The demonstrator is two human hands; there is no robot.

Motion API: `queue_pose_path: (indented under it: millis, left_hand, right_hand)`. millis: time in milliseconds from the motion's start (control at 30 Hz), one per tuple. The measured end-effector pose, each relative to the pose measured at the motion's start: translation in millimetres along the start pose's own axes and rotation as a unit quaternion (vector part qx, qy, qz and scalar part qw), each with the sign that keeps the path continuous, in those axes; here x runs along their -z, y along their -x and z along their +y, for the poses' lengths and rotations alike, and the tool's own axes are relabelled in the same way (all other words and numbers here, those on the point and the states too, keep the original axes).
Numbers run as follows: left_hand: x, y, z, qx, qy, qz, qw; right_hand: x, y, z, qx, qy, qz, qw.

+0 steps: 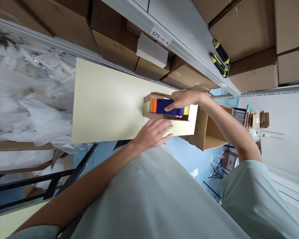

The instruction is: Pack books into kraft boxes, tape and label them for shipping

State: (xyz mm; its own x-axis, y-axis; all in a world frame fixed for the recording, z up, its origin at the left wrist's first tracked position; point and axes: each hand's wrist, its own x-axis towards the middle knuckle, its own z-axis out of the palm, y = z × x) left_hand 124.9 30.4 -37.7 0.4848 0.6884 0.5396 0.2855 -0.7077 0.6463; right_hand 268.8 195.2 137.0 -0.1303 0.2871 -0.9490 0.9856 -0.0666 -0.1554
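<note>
My right hand [183, 100] grips a dark blue box [165, 107] with an orange end and a yellow end. Its thumb lies across the upper face, and some fingertips show at the near side. The blue box is at the mouth of a small open cardboard box [147, 107]; how deep it sits inside I cannot tell. Nearer my body, my left hand [154, 132] hovers by the table's front edge, palm down, fingers stretched out, holding nothing. Both boxes are over a pale yellow tabletop [107, 103].
A larger open carton [213, 129] stands right of the table. Cardboard boxes [117, 46] line the shelf behind. Two yellow-black utility knives [220, 59] lie on the grey shelf [186, 33]. White plastic wrapping [32, 86] is heaped at left.
</note>
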Motion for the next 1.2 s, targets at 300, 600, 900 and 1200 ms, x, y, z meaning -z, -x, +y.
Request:
queue_pose_path:
  millis: [300,600,900,1200]
  left_hand:
    - [-119.1,-101,41,0.080,-0.134,-0.306,0.939]
    - [-121.6,-71,32,0.219,-0.146,-0.266,0.927]
    - [-125.5,-75,36,0.344,-0.148,-0.314,0.873]
    - [-112.5,-96,17,0.173,-0.219,-0.263,0.924]
  right_hand:
    - [6,-9,17,0.033,0.056,0.011,0.998]
    - [6,-25,51,0.094,0.067,-0.011,0.993]
    - [10,-36,56,0.090,0.064,-0.050,0.993]
    - [26,-45,31,0.048,0.046,-0.067,0.995]
